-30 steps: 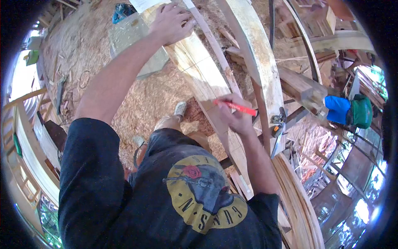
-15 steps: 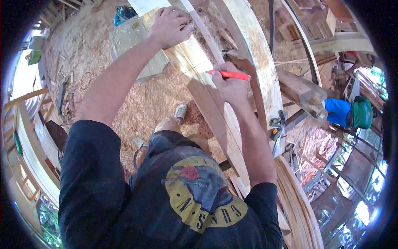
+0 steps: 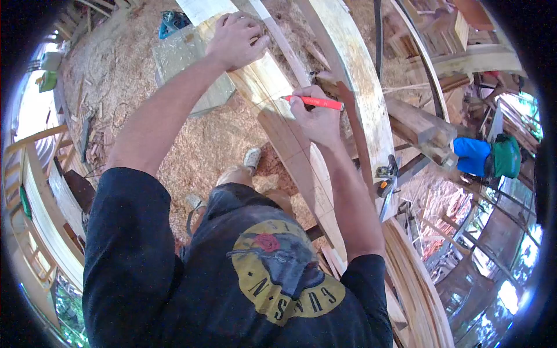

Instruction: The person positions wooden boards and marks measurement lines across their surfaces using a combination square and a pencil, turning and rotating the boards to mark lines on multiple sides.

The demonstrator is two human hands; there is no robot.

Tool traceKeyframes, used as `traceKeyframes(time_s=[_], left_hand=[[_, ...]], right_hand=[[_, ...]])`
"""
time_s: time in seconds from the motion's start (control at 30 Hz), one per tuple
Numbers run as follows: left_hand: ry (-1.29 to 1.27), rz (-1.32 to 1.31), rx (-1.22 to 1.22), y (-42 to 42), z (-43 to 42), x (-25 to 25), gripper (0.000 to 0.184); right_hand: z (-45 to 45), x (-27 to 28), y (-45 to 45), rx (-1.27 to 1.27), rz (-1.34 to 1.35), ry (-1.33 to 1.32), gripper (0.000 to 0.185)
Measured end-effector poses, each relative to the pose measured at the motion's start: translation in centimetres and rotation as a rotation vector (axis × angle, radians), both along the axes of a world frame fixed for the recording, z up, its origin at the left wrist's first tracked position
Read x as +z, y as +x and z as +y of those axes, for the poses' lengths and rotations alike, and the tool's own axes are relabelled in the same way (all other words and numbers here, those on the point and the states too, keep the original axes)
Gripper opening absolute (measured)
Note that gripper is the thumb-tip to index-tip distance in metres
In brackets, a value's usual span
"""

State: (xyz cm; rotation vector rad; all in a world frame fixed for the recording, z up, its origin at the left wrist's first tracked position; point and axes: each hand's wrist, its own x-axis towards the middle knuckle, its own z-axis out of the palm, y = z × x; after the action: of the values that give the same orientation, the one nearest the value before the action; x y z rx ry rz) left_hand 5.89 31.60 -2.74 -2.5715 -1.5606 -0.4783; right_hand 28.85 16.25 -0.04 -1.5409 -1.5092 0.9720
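Note:
My right hand [image 3: 317, 119] is closed round a red carpenter's pencil [image 3: 322, 103], whose tip points left at the face of a long pale wooden board [image 3: 301, 156]. The tip looks very near or touching the wood; I cannot tell which. Thin dark lines cross the board just below the tip and further down. Higher up on the same board, my left hand [image 3: 238, 40] presses with bent fingers curled over the wood, and its fingertips are partly hidden.
A thick curved timber [image 3: 362, 75] runs along the right of the board, with a clamp-like tool [image 3: 386, 171] on it. Left of the board lies a greyish panel [image 3: 191, 69], with a blue tool [image 3: 173, 23] behind. Wood shavings cover the floor [image 3: 133, 87]. A blue and green bag [image 3: 487, 156] is at right.
My right hand has shifted slightly left and up with the pencil, so the tip sits further across the board. My left hand has hardly moved.

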Motion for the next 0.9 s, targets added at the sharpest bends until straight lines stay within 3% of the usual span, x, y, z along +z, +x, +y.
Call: traceKeyframes(time_s=[0.17,0.3,0.5,0.6,0.73,0.9], left_hand=[[-0.059,0.015,-0.004,-0.2,0.1,-0.2,0.047],[0.034,-0.028,0.010,0.1,0.1,-0.9,0.040],[0.011,-0.017,0.021,0.1,0.2,-0.7,0.040],[-0.012,-0.018,0.014,0.0,0.0,-0.6,0.040],[-0.003,-0.033,0.015,-0.1,0.0,-0.8,0.040],[-0.115,0.068,0.031,0.0,-0.3,0.1,0.049]], right_hand=[[-1.2,0.4,1.7,0.040,-0.193,-0.007,0.012],[-6.2,1.6,5.7,0.068,-0.292,-0.084,0.012],[-3.8,0.4,3.4,-0.007,-0.098,-0.042,0.011],[0.5,0.6,0.6,0.024,-0.140,0.053,0.011],[-1.1,-0.6,2.4,0.042,-0.148,0.083,0.012],[-5.9,-0.7,6.6,-0.022,0.162,-0.202,0.015]])
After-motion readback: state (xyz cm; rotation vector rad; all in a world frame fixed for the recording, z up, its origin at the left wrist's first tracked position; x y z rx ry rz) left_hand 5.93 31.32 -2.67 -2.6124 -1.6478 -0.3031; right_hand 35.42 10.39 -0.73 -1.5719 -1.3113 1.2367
